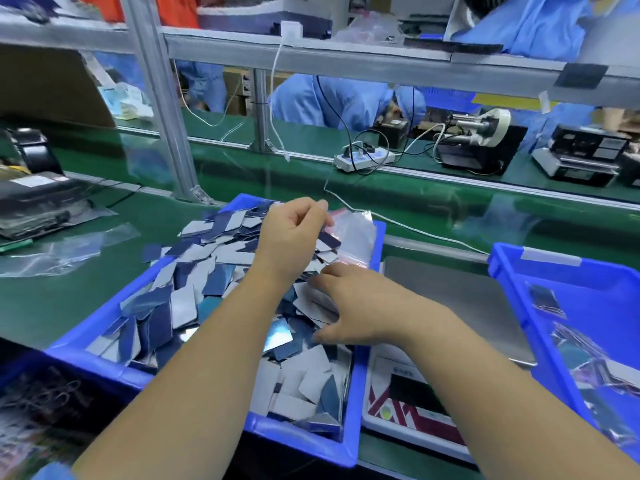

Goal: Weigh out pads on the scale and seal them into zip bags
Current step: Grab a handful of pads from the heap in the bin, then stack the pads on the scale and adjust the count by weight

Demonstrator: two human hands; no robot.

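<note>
Left hand [291,230] pinching clear zip bag [349,233], right hand [349,306] gripping flat rectangular pads [194,292], blue plastic bin [353,403]

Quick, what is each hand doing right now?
Left hand: pinches the rim of the zip bag, holding it up.
Right hand: fingers curled around a bunch of pads from the blue bin.

A white power strip [363,159] with several plugs sits on the far side of the green worktop [69,296]. Right of the strip stands a tape dispenser [481,133], and farther right a dark machine [581,157]. Behind the strip a person in a blue gown [329,102] bends over. Far left of the strip lies a black device [31,206].
</note>
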